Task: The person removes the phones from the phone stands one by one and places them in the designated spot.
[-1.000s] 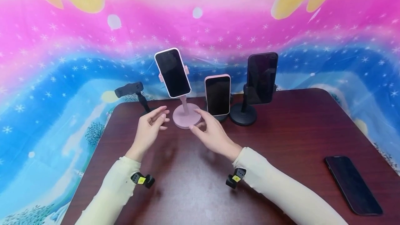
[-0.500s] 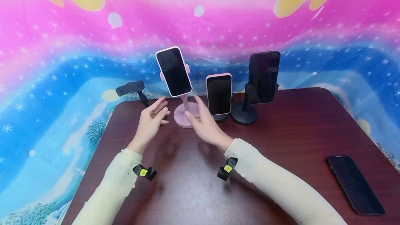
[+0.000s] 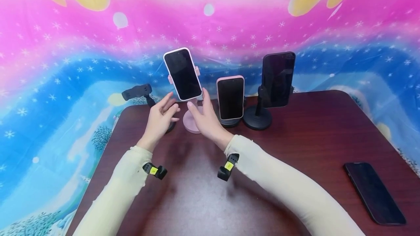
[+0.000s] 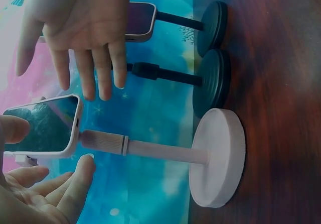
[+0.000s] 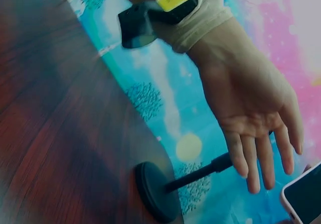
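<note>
A white-edged phone (image 3: 183,74) leans back in the clamp of a pink phone stand (image 3: 191,123). My left hand (image 3: 158,121) is left of the stand's stem, fingers loosely extended and holding nothing. Close on the other side, my right hand (image 3: 210,119) has its fingertips near the phone's lower right corner, partly hiding the stem and base. In the left wrist view the left hand (image 4: 45,194) lies close below the phone (image 4: 45,128), with the right palm facing over it. The left palm (image 5: 256,98) shows flat and bare in the right wrist view.
Behind my left hand stands a black phone stand (image 3: 137,92) without a phone. Right of the pink stand are a pink-edged phone (image 3: 230,98) and a black phone (image 3: 278,79) on black stands. Another black phone (image 3: 375,193) lies on the table (image 3: 295,148) at right.
My right hand has moved up and left, from the pink base to beside the phone's lower corner. My left hand has risen a little and shifted slightly right. The stands have stayed put.
</note>
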### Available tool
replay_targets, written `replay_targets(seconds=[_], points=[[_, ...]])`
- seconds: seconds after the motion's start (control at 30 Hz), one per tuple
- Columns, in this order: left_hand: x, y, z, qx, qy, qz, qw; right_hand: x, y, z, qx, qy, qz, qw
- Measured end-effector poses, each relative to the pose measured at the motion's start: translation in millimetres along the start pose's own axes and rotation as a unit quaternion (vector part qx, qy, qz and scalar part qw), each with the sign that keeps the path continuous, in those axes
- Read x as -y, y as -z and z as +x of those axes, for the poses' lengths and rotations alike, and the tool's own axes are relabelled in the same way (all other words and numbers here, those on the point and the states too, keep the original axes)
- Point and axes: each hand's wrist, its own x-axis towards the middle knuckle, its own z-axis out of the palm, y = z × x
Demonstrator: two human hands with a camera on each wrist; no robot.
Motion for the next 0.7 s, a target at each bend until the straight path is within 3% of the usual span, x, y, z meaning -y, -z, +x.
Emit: replay_targets(seconds=[0.37, 0.57, 0.7], points=[[-8.9, -6.3, 20.7, -0.018, -0.013, -0.005, 0.9998, 15, -5, 23.4, -0.053, -0.022, 0.028, 0.998], [-12.4, -9.2, 29.3, -0.025, 0.0, 0.006, 0.9997, 18, -8, 33.1, -0.075, -0.036, 0.033, 0.996], [-12.0, -7.3, 34.9, -0.036, -0.003, -0.003, 0.9993, 17, -10, 40.6, -0.081, -0.051, 0.086, 0.9917]])
